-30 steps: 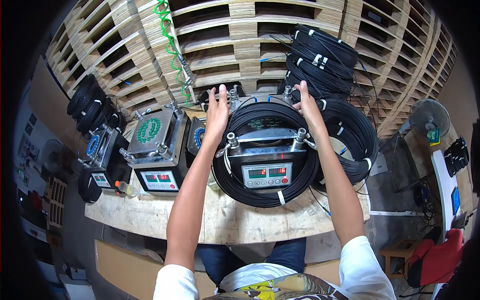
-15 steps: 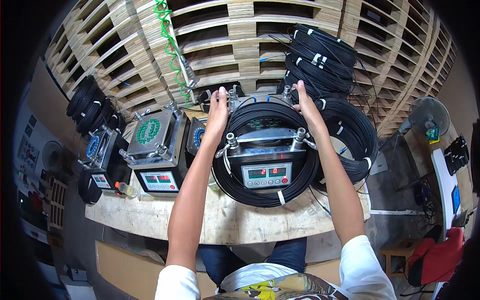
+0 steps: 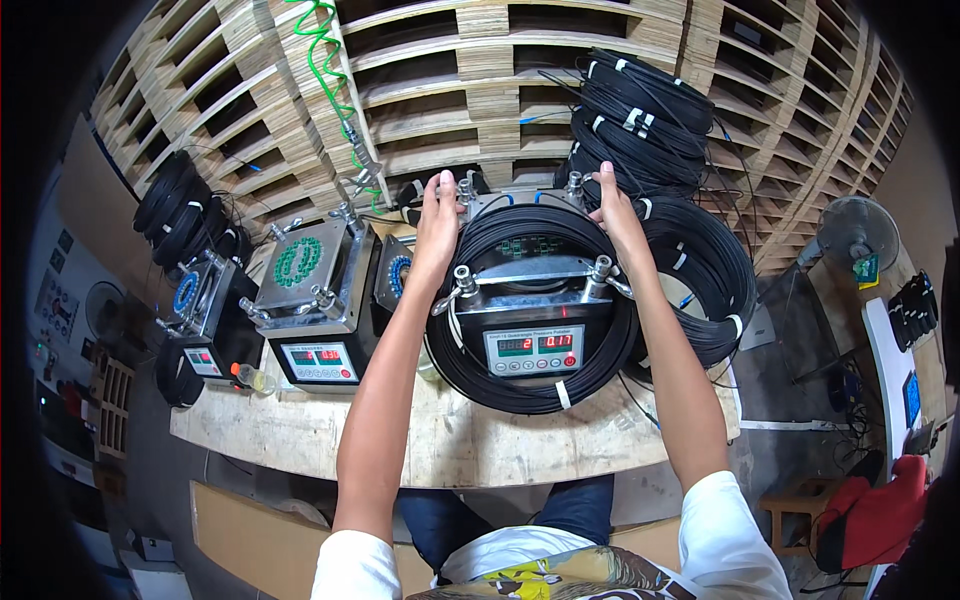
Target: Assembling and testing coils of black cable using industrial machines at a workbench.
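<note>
A polishing machine [image 3: 530,300] stands in front of me, a black cable coil [image 3: 562,394] looped around it. Clamp posts rise at its corners, and a lit display [image 3: 535,345] with red digits is on its near face. My left hand [image 3: 438,230] is at the far left clamp post [image 3: 465,190], closed around its outer side where the lever is. At the far right clamp post [image 3: 574,186] my right hand [image 3: 618,222] does likewise. The levers under my fingers are largely hidden. Both near clamp levers [image 3: 441,303] show free of my hands.
Left of me stand more polishing machines [image 3: 310,290] with green and blue connector rings on top. A small bottle [image 3: 255,379] is beside them. Black cable coils [image 3: 640,125] are stacked behind right, another coil [image 3: 735,270] below. A green spiral hose [image 3: 322,60] hangs before wooden pallets [image 3: 430,85].
Red digits on the machine's right-hand readout have changed. My hands stay at the far clamps with only slight shifts. The green hose and its metal nozzle have swung left.
</note>
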A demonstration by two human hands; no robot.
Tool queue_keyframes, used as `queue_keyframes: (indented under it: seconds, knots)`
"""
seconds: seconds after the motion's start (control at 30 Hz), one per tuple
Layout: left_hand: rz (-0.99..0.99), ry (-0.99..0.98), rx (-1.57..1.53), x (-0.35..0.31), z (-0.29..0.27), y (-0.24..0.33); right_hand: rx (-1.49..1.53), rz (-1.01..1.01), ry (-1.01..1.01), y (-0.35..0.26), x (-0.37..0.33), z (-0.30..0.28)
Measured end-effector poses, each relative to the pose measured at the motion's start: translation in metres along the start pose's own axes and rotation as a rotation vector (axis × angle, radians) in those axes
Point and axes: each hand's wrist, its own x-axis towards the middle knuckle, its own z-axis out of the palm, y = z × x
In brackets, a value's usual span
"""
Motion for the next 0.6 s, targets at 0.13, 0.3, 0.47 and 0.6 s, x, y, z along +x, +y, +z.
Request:
queue_keyframes:
  seconds: [0.13,0.3,0.47,0.6]
  knots:
    - [-0.043,0.013,0.020,0.000,0.002,0.000,0.007,-0.014,-0.053,-0.002,-0.004,-0.002]
    - [0.013,0.092,0.119,0.011,-0.004,-0.017,0.043,-0.050,-0.055,-0.007,-0.007,0.008]
    - [-0.008,-0.053,0.036,-0.002,0.003,0.004,0.085,-0.055,0.017,0.001,-0.005,0.001]
    - [0.048,-0.089,0.060,-0.003,-0.002,0.006,0.118,-0.030,0.064,0.000,-0.005,0.003]
